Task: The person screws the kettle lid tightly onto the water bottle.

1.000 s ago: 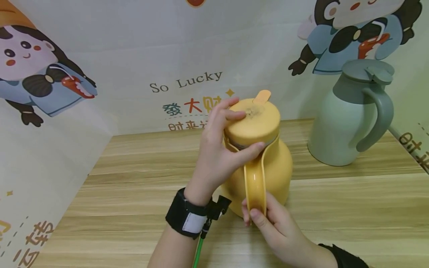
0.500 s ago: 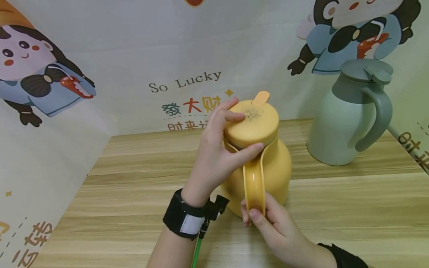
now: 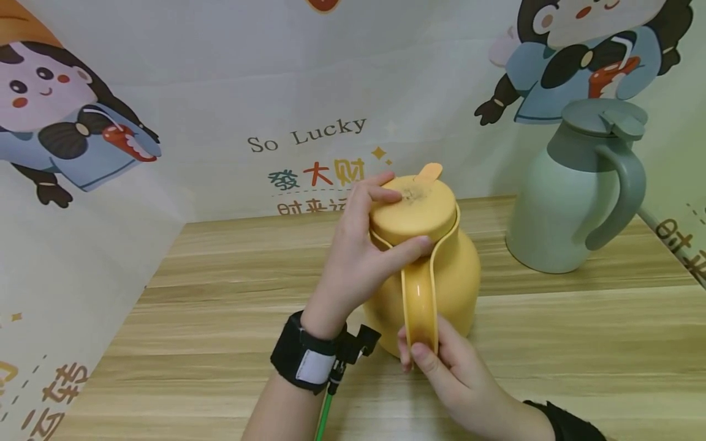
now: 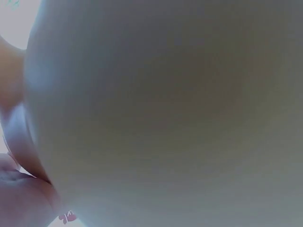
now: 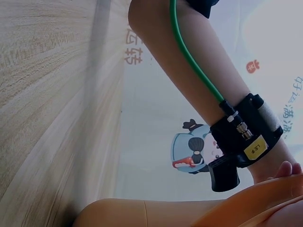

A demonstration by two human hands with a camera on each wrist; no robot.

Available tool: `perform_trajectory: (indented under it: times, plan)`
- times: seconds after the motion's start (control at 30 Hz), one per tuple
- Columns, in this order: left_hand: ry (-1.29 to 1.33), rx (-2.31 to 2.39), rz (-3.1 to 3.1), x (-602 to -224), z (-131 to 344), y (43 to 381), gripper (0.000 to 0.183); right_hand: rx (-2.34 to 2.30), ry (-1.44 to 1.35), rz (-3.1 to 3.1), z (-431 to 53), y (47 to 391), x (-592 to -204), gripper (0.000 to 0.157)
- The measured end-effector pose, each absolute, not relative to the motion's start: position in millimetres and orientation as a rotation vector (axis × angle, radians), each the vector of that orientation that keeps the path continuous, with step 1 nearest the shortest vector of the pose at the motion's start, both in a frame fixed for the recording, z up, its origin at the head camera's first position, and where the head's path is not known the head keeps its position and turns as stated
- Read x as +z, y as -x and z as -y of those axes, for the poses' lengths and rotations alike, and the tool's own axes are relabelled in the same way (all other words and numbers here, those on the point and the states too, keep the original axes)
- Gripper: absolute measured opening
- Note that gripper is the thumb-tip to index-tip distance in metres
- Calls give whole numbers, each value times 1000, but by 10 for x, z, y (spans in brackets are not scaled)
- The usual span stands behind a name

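Note:
A yellow thermos jug (image 3: 460,288) stands upright on the wooden table, its handle (image 3: 420,300) turned toward me. The round yellow lid (image 3: 416,214), with a small tab and dark smudges on top, sits low in the jug's mouth. My left hand (image 3: 358,245) holds the lid, fingers over its left side and thumb across the near edge. My right hand (image 3: 458,380) grips the lower part of the handle. The jug's wall (image 4: 165,113) nearly fills the left wrist view, blurred. In the right wrist view, the jug's body (image 5: 123,213) shows along the bottom.
A green thermos jug (image 3: 557,208) with a grey-green lid and handle stands at the back right. Printed cloth walls (image 3: 220,92) rise behind and beside the wooden table (image 3: 220,294). A green cable (image 3: 325,416) runs from the left wrist strap (image 3: 309,352).
The lid has sunk lower into the yellow jug's mouth, and the grey band beneath it is now hidden. My left hand's fingers moved down slightly with it. The right hand has stayed on the handle.

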State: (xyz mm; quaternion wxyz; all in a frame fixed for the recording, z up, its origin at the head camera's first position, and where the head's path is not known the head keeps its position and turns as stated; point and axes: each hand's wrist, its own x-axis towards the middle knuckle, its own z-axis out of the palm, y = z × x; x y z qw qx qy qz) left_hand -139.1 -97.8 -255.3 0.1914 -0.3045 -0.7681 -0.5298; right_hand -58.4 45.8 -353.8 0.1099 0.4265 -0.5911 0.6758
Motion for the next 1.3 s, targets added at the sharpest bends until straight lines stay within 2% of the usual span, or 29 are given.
perform_trajectory:
  times: [0.6,1.03,1.3]
  plan:
    - [894,-1511,2216,-2545,998,1417,48,2017,-1257,1746,-458,569,-3513,20]
    - [781,-1194,2362,-2386,918,1394,43,2000,-1248,1741,-460,575,-3523,17]
    - [803,-1070,2341,-2371,900,1378,33,2012,-1245,1741,-461,576,-3530,18]
